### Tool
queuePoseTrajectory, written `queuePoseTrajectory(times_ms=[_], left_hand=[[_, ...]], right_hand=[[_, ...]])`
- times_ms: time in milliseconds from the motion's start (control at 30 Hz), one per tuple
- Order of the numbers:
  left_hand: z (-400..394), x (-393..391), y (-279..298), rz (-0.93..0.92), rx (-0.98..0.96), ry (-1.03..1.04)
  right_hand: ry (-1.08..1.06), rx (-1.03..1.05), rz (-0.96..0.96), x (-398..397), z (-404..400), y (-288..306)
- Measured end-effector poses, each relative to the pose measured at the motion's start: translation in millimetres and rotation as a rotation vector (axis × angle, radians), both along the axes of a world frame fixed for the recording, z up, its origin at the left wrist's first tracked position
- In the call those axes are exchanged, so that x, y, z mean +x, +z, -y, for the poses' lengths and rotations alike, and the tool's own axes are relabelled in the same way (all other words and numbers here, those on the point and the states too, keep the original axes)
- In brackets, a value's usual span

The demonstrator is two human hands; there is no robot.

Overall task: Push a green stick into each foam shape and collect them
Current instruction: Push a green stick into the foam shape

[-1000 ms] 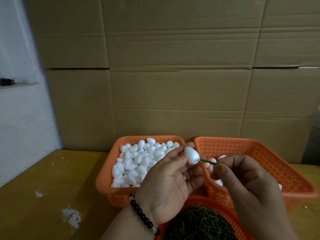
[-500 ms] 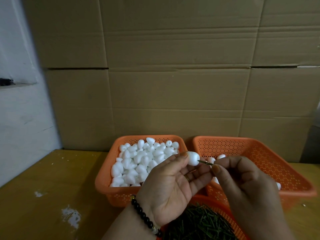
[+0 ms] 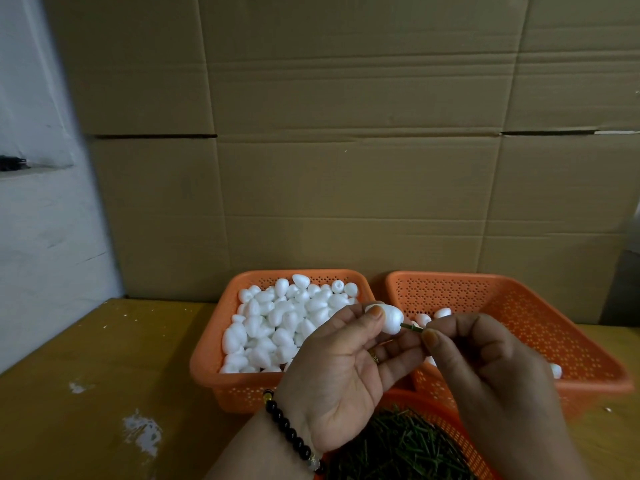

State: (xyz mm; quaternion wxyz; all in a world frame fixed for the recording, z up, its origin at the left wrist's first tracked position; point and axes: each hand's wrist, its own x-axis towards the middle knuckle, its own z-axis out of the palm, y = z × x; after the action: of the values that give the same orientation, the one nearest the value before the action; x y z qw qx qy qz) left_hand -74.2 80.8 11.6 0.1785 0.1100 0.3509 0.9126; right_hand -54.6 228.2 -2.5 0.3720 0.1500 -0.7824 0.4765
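Two hands meet above the baskets, and the risks sit in that small joint between them. The left hand (image 3: pixel 341 372), wearing a black bead bracelet (image 3: pixel 290 434), pinches a white egg-shaped foam piece (image 3: pixel 386 317) between thumb and fingertips, fingers curled close round it. The right hand (image 3: pixel 485 362) pinches the short green stick (image 3: pixel 412 328) narrowly between thumb and forefinger; only a stub shows between its fingertips and the foam, so the stick looks well seated.

If the push runs off the foam's axis, the tip could break out through the side or crumble the soft material. Too hard a squeeze from the left thumb could dent the shape. A thin stick pushed at an angle may also bend or snap.

Loose white foam shapes fill the left orange perforated plastic basket (image 3: pixel 207 362); the right orange perforated basket (image 3: pixel 519 306) holds only a few pieces, apparently the collected ones, so much work remains. A careless toss toward it could bounce the light piece onto the yellow-brown tabletop (image 3: pixel 104 375). The near orange basket of green sticks (image 3: pixel 460 424) sits just under the wrists, where a dropped elbow might tip it.
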Motion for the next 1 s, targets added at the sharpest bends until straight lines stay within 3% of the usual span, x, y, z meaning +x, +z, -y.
queuePoseTrajectory(times_ms=[1000], left_hand=[[-3.6, -3.3, -10.0, -0.014, -0.033, -0.007]], right_hand=[[0.035, 0.029, -0.008, 3.1, 1.8, 2.6]])
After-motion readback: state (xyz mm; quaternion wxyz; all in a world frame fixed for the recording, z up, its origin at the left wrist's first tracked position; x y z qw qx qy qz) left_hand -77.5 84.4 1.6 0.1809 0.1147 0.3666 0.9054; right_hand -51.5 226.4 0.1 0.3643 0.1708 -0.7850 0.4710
